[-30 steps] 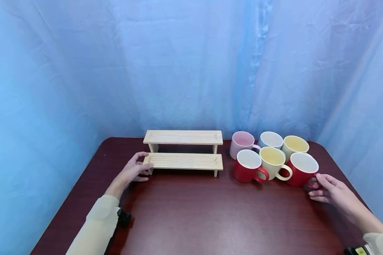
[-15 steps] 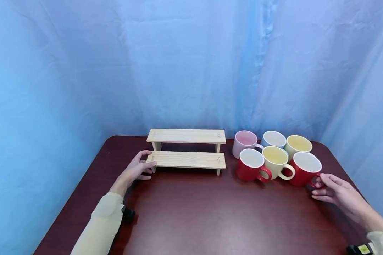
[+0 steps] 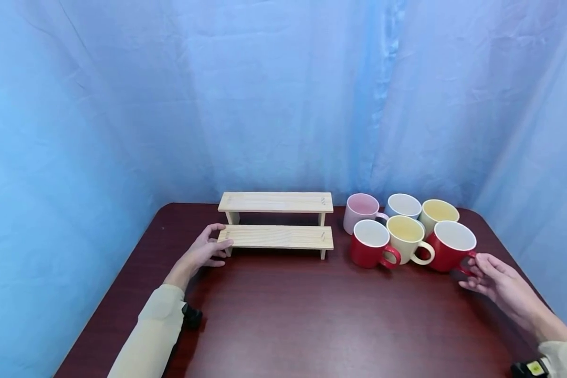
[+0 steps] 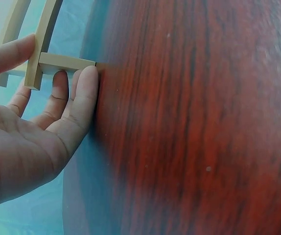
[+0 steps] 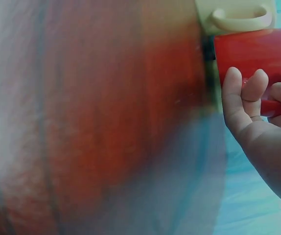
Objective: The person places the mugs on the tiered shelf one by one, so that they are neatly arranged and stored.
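Note:
A two-tier wooden shelf (image 3: 275,202) stands toward the back of the table. My left hand (image 3: 202,249) grips the left end of its lower tier, thumb on top of the board; the left wrist view shows the fingers (image 4: 84,93) beside the shelf leg (image 4: 64,61). At the right, my right hand (image 3: 498,278) holds the handle of a red mug (image 3: 446,254) with a white inside. In the right wrist view some fingers (image 5: 233,93) lie close against or near the red mug (image 5: 258,51); whether they touch is unclear.
Left of the held mug stand a cream mug (image 3: 399,249) and another red mug (image 3: 366,254). Behind them are a pink mug (image 3: 354,223), a pale blue mug (image 3: 393,210) and a yellow mug (image 3: 425,220). Dark wooden table (image 3: 312,315) lies in front; blue curtains (image 3: 274,105) surround it.
The red mug in my right hand has risen slightly in the head view relative to the other mugs. My left hand stays on the shelf. The head view has shifted a little.

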Action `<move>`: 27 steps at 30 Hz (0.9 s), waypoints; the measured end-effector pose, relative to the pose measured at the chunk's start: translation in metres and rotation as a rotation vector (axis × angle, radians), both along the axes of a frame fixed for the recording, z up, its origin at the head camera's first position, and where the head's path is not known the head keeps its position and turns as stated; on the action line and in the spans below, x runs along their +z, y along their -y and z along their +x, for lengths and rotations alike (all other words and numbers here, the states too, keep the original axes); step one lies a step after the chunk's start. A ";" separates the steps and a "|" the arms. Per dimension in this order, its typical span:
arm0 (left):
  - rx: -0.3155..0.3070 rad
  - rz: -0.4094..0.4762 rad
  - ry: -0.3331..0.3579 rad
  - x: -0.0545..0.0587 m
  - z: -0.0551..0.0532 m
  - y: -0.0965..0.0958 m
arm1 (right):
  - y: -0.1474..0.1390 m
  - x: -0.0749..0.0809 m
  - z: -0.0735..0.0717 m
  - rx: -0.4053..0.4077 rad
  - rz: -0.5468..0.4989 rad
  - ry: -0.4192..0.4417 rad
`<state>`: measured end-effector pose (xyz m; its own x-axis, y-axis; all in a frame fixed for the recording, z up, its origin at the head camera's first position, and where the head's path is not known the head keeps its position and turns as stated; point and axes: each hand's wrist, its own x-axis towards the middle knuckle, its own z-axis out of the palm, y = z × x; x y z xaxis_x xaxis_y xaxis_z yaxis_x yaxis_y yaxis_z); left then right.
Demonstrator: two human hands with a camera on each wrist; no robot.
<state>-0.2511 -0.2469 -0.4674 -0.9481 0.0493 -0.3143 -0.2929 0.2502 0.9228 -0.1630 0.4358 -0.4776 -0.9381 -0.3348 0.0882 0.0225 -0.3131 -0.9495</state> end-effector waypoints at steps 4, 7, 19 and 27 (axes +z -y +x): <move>0.008 0.002 0.013 0.008 0.004 0.000 | 0.006 0.011 -0.001 0.010 -0.045 -0.034; 0.006 -0.003 0.007 0.009 0.006 0.000 | 0.009 0.020 0.001 0.007 -0.041 -0.044; 0.009 -0.002 0.000 0.006 0.006 0.002 | 0.028 0.063 0.001 -0.037 -0.001 -0.121; 0.009 0.001 -0.001 0.007 0.005 0.001 | 0.047 0.090 -0.005 0.047 -0.110 -0.100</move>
